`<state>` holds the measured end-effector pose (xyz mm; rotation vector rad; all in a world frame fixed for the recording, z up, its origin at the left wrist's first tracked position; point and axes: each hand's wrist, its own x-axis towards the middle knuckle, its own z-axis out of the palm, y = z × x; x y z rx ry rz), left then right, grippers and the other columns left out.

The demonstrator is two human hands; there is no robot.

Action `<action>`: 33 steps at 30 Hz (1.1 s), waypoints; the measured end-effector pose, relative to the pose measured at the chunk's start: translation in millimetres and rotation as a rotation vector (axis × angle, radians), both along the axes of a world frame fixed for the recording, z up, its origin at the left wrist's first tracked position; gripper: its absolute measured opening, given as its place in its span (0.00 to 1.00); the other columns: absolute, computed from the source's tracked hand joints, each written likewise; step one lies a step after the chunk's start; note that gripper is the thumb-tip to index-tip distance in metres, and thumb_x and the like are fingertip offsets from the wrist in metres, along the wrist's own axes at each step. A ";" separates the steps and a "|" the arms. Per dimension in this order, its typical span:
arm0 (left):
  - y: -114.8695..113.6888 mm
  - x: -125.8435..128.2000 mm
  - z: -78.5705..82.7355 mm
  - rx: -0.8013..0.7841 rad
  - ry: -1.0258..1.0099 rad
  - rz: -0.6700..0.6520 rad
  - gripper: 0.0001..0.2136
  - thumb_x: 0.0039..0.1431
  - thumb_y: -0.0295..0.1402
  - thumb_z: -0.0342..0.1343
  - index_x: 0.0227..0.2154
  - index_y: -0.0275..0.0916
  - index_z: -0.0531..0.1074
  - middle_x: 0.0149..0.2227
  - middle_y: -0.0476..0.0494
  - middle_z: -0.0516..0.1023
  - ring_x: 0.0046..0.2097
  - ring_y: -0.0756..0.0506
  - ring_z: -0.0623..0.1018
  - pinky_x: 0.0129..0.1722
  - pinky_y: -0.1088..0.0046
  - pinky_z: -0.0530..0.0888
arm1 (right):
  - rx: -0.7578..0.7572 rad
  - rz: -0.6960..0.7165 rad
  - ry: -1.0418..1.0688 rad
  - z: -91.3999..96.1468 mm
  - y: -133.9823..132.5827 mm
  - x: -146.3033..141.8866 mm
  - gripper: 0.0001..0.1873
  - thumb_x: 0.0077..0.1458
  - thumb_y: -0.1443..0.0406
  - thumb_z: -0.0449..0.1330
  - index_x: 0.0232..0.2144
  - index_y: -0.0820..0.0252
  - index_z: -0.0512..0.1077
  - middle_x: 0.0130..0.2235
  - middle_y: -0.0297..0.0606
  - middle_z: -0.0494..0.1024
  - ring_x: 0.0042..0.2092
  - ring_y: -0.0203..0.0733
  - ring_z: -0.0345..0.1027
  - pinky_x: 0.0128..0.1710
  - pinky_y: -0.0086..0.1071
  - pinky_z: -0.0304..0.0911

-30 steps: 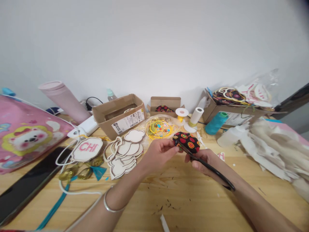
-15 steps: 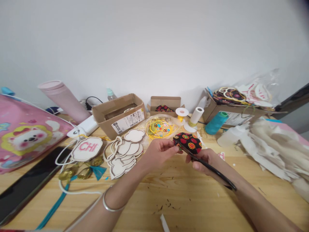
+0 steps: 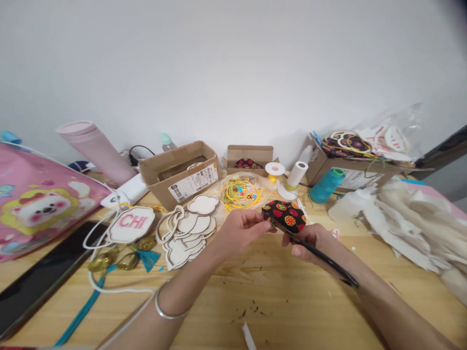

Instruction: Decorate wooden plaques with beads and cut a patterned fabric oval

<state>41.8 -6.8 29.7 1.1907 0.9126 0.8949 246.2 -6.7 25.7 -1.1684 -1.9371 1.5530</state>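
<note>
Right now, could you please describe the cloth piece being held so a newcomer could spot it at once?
On the wooden table, find the tangle of yellow cord. Just in front, the left hand and right hand hold a black cloth piece printed with red round flowers. A similar print lies in the small box behind, but only this one is held.

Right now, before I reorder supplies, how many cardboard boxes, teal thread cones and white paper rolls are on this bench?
Cardboard boxes: 3
Teal thread cones: 1
White paper rolls: 1
Total: 5
</note>
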 end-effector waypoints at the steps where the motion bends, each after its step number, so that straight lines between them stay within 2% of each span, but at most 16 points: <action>1: 0.1 0.0 -0.3 -0.003 -0.002 -0.001 0.13 0.49 0.41 0.62 0.32 0.36 0.79 0.36 0.40 0.82 0.37 0.44 0.79 0.34 0.72 0.72 | 0.004 -0.002 -0.001 0.6 -0.1 -0.1 0.31 0.42 0.38 0.57 0.22 0.62 0.66 0.18 0.25 0.52 0.20 0.28 0.41 0.19 0.26 0.38; 10: 0.4 0.1 -1.9 -0.028 -0.032 0.018 0.10 0.49 0.39 0.62 0.31 0.37 0.79 0.33 0.43 0.82 0.36 0.46 0.79 0.35 0.72 0.72 | 0.004 -0.018 0.018 0.7 -0.3 -2.8 0.31 0.41 0.38 0.57 0.21 0.61 0.65 0.17 0.24 0.51 0.18 0.27 0.40 0.18 0.27 0.36; 16: 2.5 -1.2 -2.6 -0.021 -0.061 0.028 0.08 0.50 0.37 0.62 0.29 0.37 0.79 0.33 0.45 0.82 0.38 0.45 0.79 0.42 0.69 0.72 | -0.014 -0.006 0.054 1.5 -0.5 -3.6 0.29 0.43 0.40 0.58 0.21 0.60 0.64 0.17 0.24 0.50 0.18 0.27 0.39 0.17 0.27 0.35; 22: 3.7 -1.1 -5.7 -0.050 -0.051 0.146 0.09 0.48 0.37 0.63 0.24 0.36 0.76 0.28 0.47 0.79 0.33 0.49 0.75 0.41 0.69 0.71 | 0.025 -0.009 0.036 -1.0 1.2 -3.2 0.30 0.42 0.40 0.59 0.23 0.63 0.66 0.18 0.25 0.51 0.19 0.27 0.41 0.18 0.27 0.37; 25: 1.4 1.9 -6.5 -0.058 -0.097 0.181 0.08 0.47 0.36 0.63 0.24 0.36 0.77 0.30 0.48 0.78 0.34 0.50 0.75 0.41 0.71 0.70 | 0.028 -0.056 0.063 -5.5 0.7 -5.4 0.31 0.42 0.39 0.58 0.24 0.63 0.67 0.19 0.25 0.52 0.20 0.27 0.40 0.18 0.26 0.37; 28: -0.6 6.0 -5.8 -0.017 -0.072 0.245 0.07 0.46 0.36 0.64 0.22 0.36 0.77 0.26 0.50 0.77 0.31 0.50 0.73 0.39 0.72 0.69 | 0.020 -0.122 0.108 -9.0 -0.5 -8.6 0.33 0.41 0.38 0.58 0.27 0.64 0.69 0.18 0.24 0.52 0.19 0.27 0.40 0.17 0.26 0.37; 30: -1.6 8.9 -4.7 0.008 -0.038 0.292 0.08 0.45 0.35 0.64 0.20 0.36 0.76 0.23 0.50 0.75 0.29 0.51 0.72 0.37 0.73 0.68 | 0.014 -0.161 0.138 -8.8 -2.0 -10.9 0.34 0.40 0.38 0.58 0.28 0.65 0.70 0.17 0.23 0.52 0.18 0.26 0.40 0.17 0.26 0.37; 33: -3.1 12.4 -3.3 0.023 -0.039 0.337 0.07 0.44 0.35 0.64 0.19 0.37 0.77 0.25 0.49 0.76 0.30 0.50 0.72 0.36 0.73 0.67 | -0.023 -0.184 0.162 -5.0 -5.3 -14.6 0.35 0.40 0.37 0.58 0.30 0.65 0.70 0.17 0.24 0.53 0.17 0.26 0.41 0.16 0.25 0.37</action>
